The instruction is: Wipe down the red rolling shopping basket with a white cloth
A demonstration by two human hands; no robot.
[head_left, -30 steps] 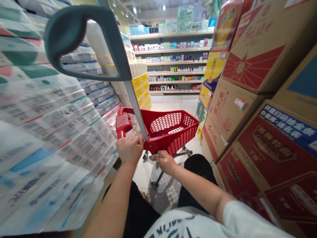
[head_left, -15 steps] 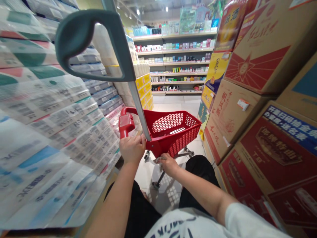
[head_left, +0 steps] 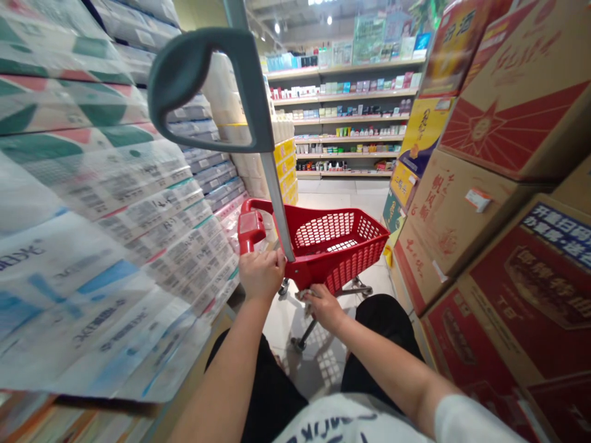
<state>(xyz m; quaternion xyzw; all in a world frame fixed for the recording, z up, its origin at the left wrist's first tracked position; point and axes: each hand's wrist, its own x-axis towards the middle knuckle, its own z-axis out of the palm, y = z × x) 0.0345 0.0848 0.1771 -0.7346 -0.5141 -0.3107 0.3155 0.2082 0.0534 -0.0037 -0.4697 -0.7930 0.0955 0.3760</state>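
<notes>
A red shopping cart (head_left: 339,246) with a perforated basket stands on the floor in front of me. My left hand (head_left: 261,271) is closed round its red handle (head_left: 250,229), at the near left corner. Low at the near end of the basket, my right hand (head_left: 324,307) pinches a crumpled greyish cloth (head_left: 305,296) against the red plastic. Its fingertips are partly hidden by the cloth. A metal pole (head_left: 277,206) rises beside my left hand and carries a grey loop-shaped grip (head_left: 212,89) at the upper left.
Plastic-wrapped paper packs (head_left: 115,203) are stacked close on the left. Cardboard cartons (head_left: 462,227) rise on the right. Shelves with small boxed goods (head_left: 344,123) stand across the far end. Cart casters (head_left: 299,344) rest on the tiled floor between my legs.
The view has swung slightly left, so everything sits further right in the picture. My left hand keeps its hold on the handle, and my right hand stays with the cloth at the basket's near end.
</notes>
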